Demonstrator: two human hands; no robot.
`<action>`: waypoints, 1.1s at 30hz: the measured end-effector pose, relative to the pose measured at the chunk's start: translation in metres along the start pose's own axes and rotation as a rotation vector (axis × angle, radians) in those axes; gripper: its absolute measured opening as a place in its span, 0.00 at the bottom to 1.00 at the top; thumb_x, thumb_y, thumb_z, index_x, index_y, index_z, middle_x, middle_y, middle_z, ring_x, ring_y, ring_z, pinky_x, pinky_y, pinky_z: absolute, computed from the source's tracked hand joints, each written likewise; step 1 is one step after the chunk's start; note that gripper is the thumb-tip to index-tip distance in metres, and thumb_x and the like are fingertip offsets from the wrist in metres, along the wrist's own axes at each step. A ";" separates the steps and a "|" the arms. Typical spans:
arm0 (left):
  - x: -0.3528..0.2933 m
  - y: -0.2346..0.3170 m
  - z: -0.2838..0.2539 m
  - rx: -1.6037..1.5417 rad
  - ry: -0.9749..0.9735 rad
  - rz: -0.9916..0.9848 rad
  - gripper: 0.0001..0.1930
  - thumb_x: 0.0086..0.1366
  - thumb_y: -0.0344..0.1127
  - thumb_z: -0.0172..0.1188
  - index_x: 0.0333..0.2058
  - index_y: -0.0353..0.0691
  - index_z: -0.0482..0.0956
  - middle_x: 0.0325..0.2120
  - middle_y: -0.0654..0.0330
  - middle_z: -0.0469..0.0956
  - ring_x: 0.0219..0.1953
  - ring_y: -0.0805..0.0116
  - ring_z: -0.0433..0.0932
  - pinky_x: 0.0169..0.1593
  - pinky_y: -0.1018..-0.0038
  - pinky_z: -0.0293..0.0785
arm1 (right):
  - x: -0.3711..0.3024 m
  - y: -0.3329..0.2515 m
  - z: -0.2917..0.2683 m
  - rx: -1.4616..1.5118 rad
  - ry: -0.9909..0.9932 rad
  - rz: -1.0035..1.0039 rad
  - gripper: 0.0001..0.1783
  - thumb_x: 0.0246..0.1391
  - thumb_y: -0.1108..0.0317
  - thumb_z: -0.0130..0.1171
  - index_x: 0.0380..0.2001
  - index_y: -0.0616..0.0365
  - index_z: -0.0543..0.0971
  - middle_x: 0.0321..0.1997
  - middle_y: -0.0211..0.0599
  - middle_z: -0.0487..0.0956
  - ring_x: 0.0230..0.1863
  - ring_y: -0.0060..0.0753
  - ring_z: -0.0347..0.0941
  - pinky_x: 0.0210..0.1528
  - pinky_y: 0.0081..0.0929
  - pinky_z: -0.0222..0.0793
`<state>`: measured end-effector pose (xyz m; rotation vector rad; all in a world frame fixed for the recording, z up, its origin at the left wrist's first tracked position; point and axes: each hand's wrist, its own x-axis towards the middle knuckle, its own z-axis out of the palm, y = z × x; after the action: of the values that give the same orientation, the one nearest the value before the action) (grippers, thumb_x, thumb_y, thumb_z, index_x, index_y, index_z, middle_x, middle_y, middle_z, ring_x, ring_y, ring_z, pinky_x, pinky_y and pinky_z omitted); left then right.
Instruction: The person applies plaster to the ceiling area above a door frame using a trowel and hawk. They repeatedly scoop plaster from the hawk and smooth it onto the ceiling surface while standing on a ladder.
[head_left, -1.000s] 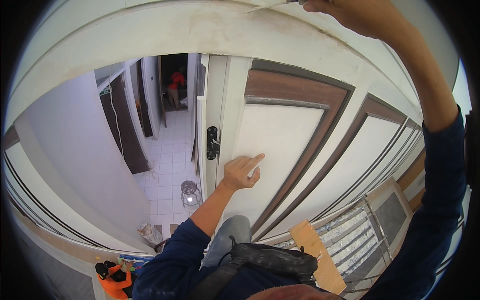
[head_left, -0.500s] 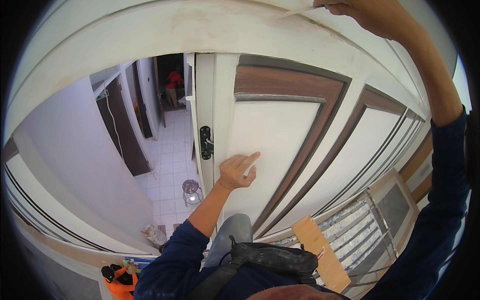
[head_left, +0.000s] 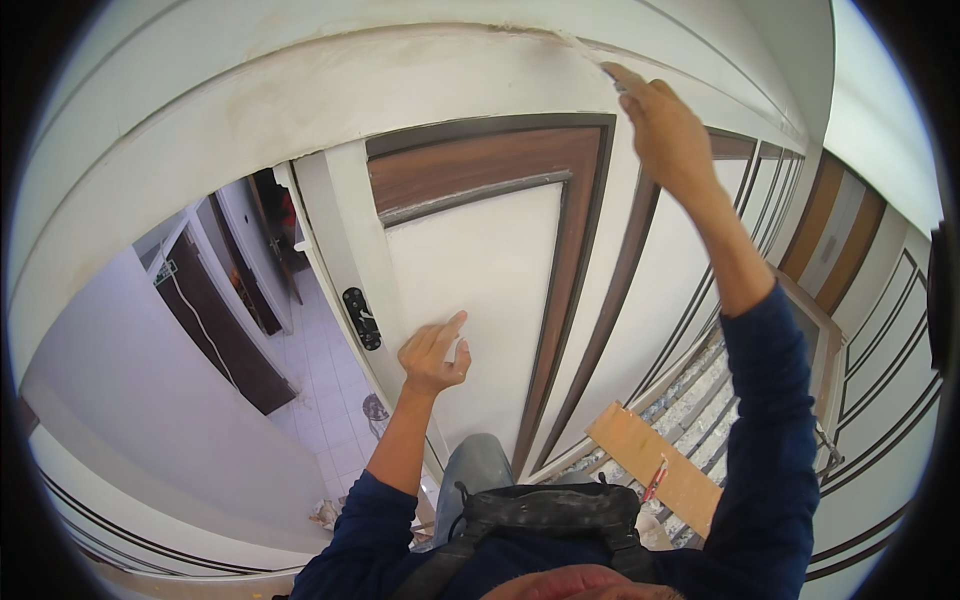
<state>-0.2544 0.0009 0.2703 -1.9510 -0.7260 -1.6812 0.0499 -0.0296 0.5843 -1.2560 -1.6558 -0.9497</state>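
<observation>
Raised to the upper right, my right hand (head_left: 668, 140) grips what looks like a putty knife (head_left: 588, 55). Its thin pale blade meets the long groove of the cream moulding (head_left: 400, 75), next to a brownish smeared patch. The fingers cover most of the handle. Lower down, my left hand (head_left: 435, 355) is against the white door panel (head_left: 490, 265), its index finger and thumb apart and nothing in it. A brown wood-look frame (head_left: 480, 165) with dark edging borders the panel, and a black lock plate (head_left: 361, 318) sits left of that hand.
Below on the right, a plywood board (head_left: 640, 455) lies across a paint-spattered slatted platform (head_left: 700, 400), with a red-handled tool (head_left: 655, 480) on it. At left, a doorway shows a tiled corridor (head_left: 315, 370), a stool (head_left: 374, 410) and part of a person in red (head_left: 289, 215).
My view has swung to the right. My right hand and the putty knife appear lower and further left in the picture. My left hand stays at the panel. The person in orange has left the view.
</observation>
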 end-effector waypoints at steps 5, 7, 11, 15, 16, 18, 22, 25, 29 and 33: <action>0.003 0.002 0.001 0.000 -0.007 0.009 0.22 0.51 0.31 0.62 0.47 0.41 0.87 0.22 0.62 0.81 0.23 0.64 0.80 0.28 0.72 0.77 | -0.010 -0.044 0.024 0.000 0.065 0.134 0.24 0.65 0.70 0.54 0.64 0.42 0.75 0.38 0.46 0.78 0.36 0.49 0.80 0.37 0.44 0.78; 0.005 0.002 0.002 0.004 0.002 0.035 0.20 0.54 0.32 0.61 0.47 0.38 0.86 0.21 0.62 0.80 0.22 0.65 0.79 0.28 0.73 0.76 | -0.010 -0.051 0.032 -0.039 0.089 0.122 0.26 0.60 0.72 0.56 0.62 0.44 0.75 0.39 0.47 0.77 0.36 0.48 0.80 0.36 0.42 0.78; 0.005 0.001 0.000 0.006 0.008 0.053 0.20 0.55 0.32 0.60 0.46 0.36 0.86 0.20 0.62 0.79 0.22 0.66 0.78 0.28 0.73 0.76 | -0.001 -0.063 0.022 -0.153 0.146 0.018 0.24 0.53 0.75 0.59 0.56 0.51 0.79 0.35 0.46 0.78 0.31 0.47 0.80 0.31 0.40 0.78; 0.000 -0.003 0.001 -0.004 0.025 0.054 0.20 0.53 0.31 0.60 0.46 0.36 0.86 0.22 0.61 0.80 0.22 0.65 0.79 0.27 0.73 0.76 | 0.032 -0.074 -0.008 -0.364 0.048 -0.215 0.20 0.54 0.77 0.57 0.51 0.54 0.81 0.31 0.43 0.81 0.30 0.46 0.80 0.32 0.40 0.78; -0.003 -0.005 0.002 -0.010 0.026 0.047 0.20 0.53 0.31 0.61 0.46 0.37 0.86 0.23 0.61 0.81 0.23 0.64 0.80 0.27 0.72 0.77 | 0.048 -0.080 -0.023 -0.442 -0.094 -0.240 0.23 0.57 0.76 0.55 0.56 0.52 0.80 0.34 0.44 0.83 0.35 0.46 0.82 0.37 0.40 0.79; -0.005 -0.005 0.004 -0.030 0.028 0.040 0.21 0.52 0.31 0.62 0.46 0.38 0.87 0.24 0.60 0.82 0.23 0.63 0.80 0.27 0.72 0.77 | 0.068 -0.085 -0.048 -0.511 -0.308 -0.265 0.20 0.60 0.72 0.55 0.56 0.52 0.82 0.40 0.46 0.85 0.42 0.46 0.83 0.43 0.42 0.79; -0.002 -0.005 -0.001 -0.040 0.020 0.038 0.21 0.52 0.31 0.62 0.46 0.39 0.87 0.24 0.60 0.82 0.24 0.63 0.80 0.27 0.72 0.77 | 0.068 -0.061 -0.058 -0.497 -0.366 -0.362 0.17 0.57 0.68 0.59 0.49 0.54 0.85 0.38 0.50 0.86 0.39 0.48 0.84 0.40 0.42 0.79; -0.003 -0.004 0.000 -0.045 0.024 0.033 0.21 0.52 0.31 0.62 0.46 0.39 0.87 0.25 0.60 0.82 0.24 0.63 0.81 0.27 0.72 0.77 | 0.045 -0.036 -0.052 -0.556 -0.325 -0.371 0.23 0.63 0.72 0.54 0.60 0.47 0.80 0.40 0.43 0.86 0.42 0.46 0.83 0.43 0.39 0.80; -0.005 -0.005 0.002 -0.049 0.024 0.037 0.21 0.52 0.32 0.62 0.47 0.40 0.87 0.25 0.60 0.82 0.25 0.63 0.81 0.28 0.72 0.77 | 0.029 -0.026 -0.051 -0.468 -0.191 -0.150 0.21 0.66 0.69 0.54 0.60 0.45 0.79 0.40 0.43 0.86 0.42 0.48 0.83 0.44 0.41 0.79; -0.002 -0.003 0.002 -0.042 0.024 0.046 0.21 0.52 0.32 0.62 0.47 0.39 0.87 0.24 0.61 0.82 0.24 0.63 0.81 0.28 0.72 0.77 | 0.040 -0.008 -0.027 -0.420 -0.176 -0.080 0.19 0.68 0.68 0.51 0.59 0.46 0.79 0.41 0.46 0.85 0.42 0.50 0.83 0.44 0.46 0.79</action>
<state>-0.2556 0.0045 0.2685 -1.9568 -0.6378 -1.7026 0.0405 -0.0418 0.6308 -1.5969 -1.7052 -1.3167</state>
